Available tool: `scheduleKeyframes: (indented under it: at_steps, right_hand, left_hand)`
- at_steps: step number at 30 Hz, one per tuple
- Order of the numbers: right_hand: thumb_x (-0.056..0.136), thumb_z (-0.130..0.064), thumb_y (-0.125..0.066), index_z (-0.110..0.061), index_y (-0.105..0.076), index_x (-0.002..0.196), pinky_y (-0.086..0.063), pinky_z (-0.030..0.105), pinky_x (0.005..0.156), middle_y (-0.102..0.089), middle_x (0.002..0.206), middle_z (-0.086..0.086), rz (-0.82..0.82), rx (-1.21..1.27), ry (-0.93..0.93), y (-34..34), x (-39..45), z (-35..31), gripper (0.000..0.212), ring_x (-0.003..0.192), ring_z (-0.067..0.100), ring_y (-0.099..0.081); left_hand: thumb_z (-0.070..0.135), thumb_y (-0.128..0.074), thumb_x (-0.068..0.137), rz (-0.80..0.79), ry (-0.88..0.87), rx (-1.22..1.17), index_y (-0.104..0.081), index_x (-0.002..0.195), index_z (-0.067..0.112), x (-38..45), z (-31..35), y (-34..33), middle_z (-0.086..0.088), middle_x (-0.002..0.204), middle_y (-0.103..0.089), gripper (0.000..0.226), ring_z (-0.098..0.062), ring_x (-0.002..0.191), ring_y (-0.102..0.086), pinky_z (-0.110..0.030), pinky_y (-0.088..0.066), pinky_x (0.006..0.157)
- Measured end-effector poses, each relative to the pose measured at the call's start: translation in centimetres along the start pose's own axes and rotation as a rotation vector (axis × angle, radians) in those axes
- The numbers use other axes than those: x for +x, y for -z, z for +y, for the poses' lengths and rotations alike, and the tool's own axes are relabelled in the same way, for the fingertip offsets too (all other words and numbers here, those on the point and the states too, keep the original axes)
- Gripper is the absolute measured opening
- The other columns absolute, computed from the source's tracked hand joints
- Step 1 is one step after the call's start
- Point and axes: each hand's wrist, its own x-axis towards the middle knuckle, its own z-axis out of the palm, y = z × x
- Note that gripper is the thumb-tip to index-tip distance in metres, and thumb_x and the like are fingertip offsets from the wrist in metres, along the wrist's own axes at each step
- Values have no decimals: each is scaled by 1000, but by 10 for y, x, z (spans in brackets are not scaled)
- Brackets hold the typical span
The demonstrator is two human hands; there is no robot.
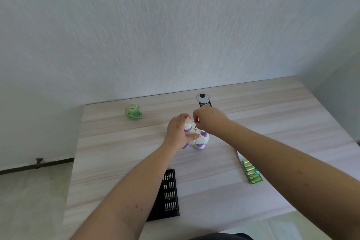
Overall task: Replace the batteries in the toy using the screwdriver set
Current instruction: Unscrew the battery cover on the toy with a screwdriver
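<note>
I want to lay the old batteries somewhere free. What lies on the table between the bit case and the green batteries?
Nothing: in the head view, only bare table shows between the bit case and the green batteries.

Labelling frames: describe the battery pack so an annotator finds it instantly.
Start at the wooden table and go to its near right part, just under the right forearm. The battery pack lies flat there, a short row of green cells with yellow print. The black bit tray sits opposite, on the near left.
</note>
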Motion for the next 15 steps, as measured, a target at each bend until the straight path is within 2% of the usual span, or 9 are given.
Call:
scheduleKeyframes:
  at_steps: [10,15]
  right_hand:
    - [86,-11,-53,-15,-64,102,-52,34,76,-61,104,5,24,24,-10,7,-8,3,19,95,24,-60]
    - [87,-13,-52,-16,-65,100,-49,30,72,-64,102,4,53,78,-32,13,-17,5,19,94,24,-61]
  left_hand:
    - [39,-86,58,-11,10,29,-54,111,23,1,-2,-1,8,97,-55,63,-19,95,-49,-32,-39,86]
    - [46,-82,57,-30,26,28,-47,109,29,1,-4,-3,8,102,-63,65,-17,95,-48,-31,-39,86]
